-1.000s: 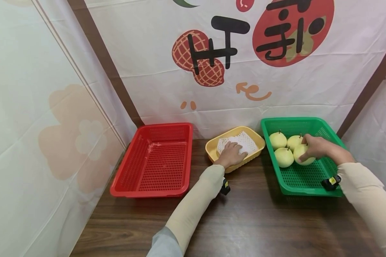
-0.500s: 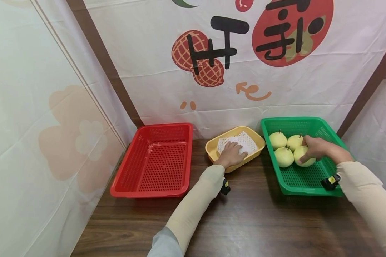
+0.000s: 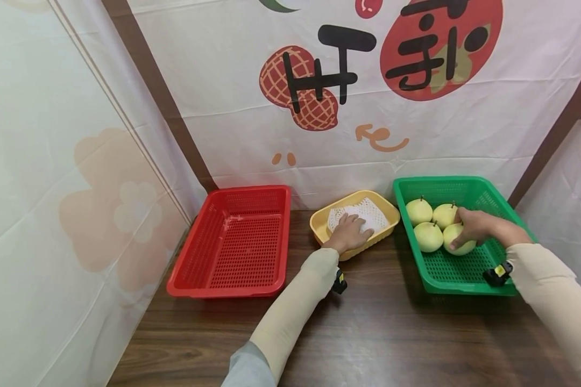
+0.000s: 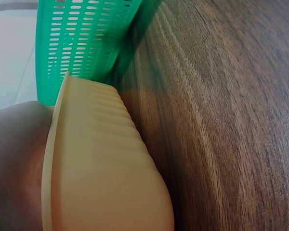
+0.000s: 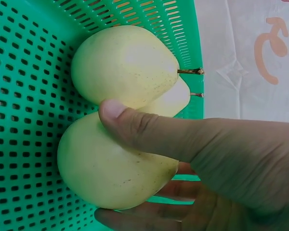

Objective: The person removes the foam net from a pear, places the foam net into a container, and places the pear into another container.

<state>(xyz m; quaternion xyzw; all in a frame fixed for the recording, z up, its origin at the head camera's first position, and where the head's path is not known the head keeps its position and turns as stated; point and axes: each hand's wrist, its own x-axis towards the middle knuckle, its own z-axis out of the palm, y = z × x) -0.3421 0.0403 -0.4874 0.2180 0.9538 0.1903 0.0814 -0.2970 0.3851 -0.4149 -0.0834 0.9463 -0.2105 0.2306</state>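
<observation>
My right hand (image 3: 476, 224) grips a pale yellow-green pear (image 5: 113, 166) in the green basket (image 3: 469, 289). In the right wrist view the thumb lies along one side of the pear and fingers show at its other side. Several pears sit close together here, one of them a pear (image 3: 428, 237) at the near left. My left hand (image 3: 349, 234) rests on white foam netting (image 3: 372, 215) inside the small yellow basket (image 3: 319, 228). Its fingers look extended over the netting. In the left wrist view the basket's outer wall (image 4: 101, 159) hides most of that hand.
To the left stands a red perforated basket (image 3: 247, 252) on the dark wood table (image 3: 368, 333). A printed white cloth (image 3: 232, 129) hangs behind the baskets, and cloth also stands along both sides. The yellow basket sits between the red and green ones.
My right hand and the pear it grips have shifted very slightly toward the near side of the green basket. The left hand stays in place on the foam netting.
</observation>
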